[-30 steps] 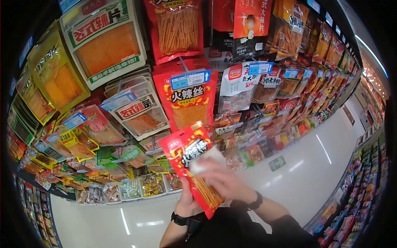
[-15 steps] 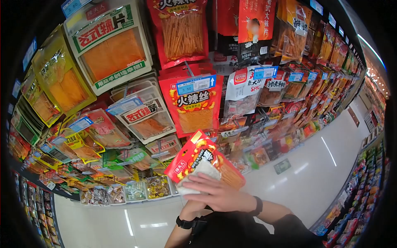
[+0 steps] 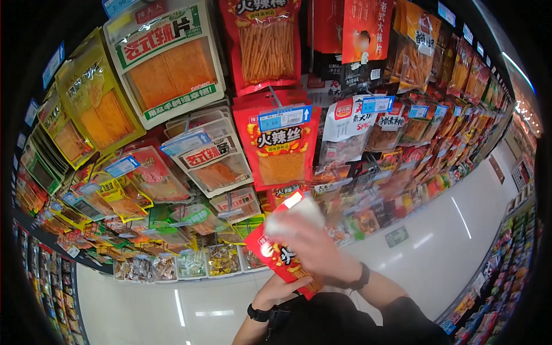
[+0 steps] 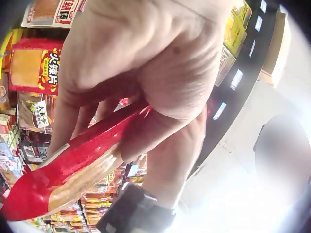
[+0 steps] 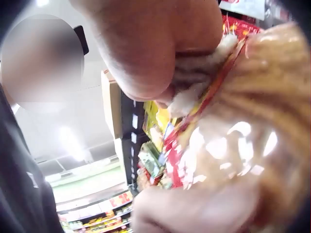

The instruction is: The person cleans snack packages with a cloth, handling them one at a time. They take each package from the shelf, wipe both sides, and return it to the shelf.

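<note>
Filling everything above and beyond both hands, a wall of hanging snack packets (image 3: 172, 132) runs off to the right along a pale shop floor (image 3: 437, 241). Largest among them, up and to the left of the hands, hangs a green-and-white packet (image 3: 167, 63) with an orange window; above the hands is a red packet of thin sticks (image 3: 267, 43), and straight over them a red packet with black characters (image 3: 282, 149) under a blue price tag (image 3: 284, 117). Below and to the left of the hands sits a row of small clear tubs (image 3: 190, 263).

Nearer in, the red snack packet (image 3: 282, 253) sits between the two hands, tilted, its top corner pointing up toward the shelf. From the left wrist view its red edge (image 4: 73, 170) runs out slantwise from under the palm. The left hand (image 3: 276, 287) grips the packet from beneath, thumb and fingers curled round its lower part, a black band on that wrist. The right hand (image 3: 313, 250) lies over the packet's front, motion-blurred, pressing a white cloth (image 3: 290, 215) against the upper face; its fingers bunch the cloth, as the right wrist view shows white fabric (image 5: 199, 80) squeezed between palm and packet.
</note>
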